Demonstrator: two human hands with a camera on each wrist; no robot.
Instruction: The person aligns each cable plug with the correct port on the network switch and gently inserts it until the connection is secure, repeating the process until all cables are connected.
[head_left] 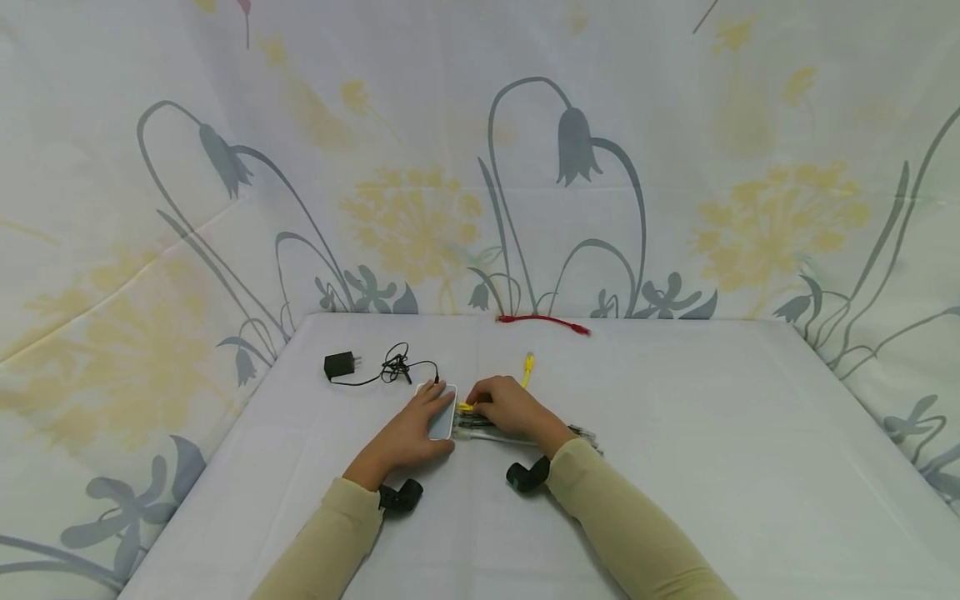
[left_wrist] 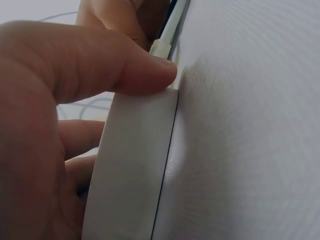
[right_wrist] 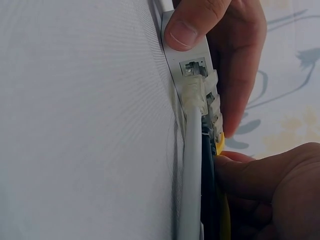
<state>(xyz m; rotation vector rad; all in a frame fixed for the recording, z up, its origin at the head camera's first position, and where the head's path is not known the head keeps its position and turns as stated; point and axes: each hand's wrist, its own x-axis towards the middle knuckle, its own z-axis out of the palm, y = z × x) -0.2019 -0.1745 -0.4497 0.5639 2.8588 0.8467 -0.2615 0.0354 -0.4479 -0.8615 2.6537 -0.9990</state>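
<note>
My left hand [head_left: 408, 435] grips a small white network switch [head_left: 442, 422] that lies on the table. Its thumb [left_wrist: 135, 70] presses one corner while the fingers span the far side. Against the switch's right side, my right hand [head_left: 513, 408] pinches a yellow Ethernet cable [right_wrist: 226, 215] close to its plug, which is largely hidden. The cable's other end stretches beyond the hand. In the right wrist view a white Ethernet cable [right_wrist: 192, 165] has its clear plug at the nearest port. Dark cables [right_wrist: 208, 170] run between the white and yellow ones.
A black power adapter [head_left: 340, 364] lies at the back left, its thin tangled cord [head_left: 396, 365] leading to the switch. A short red Ethernet cable [head_left: 543, 317] lies along the table's back edge. Loose cable ends [head_left: 585, 434] lie beyond the right wrist. Each wrist wears a black camera [head_left: 527, 475].
</note>
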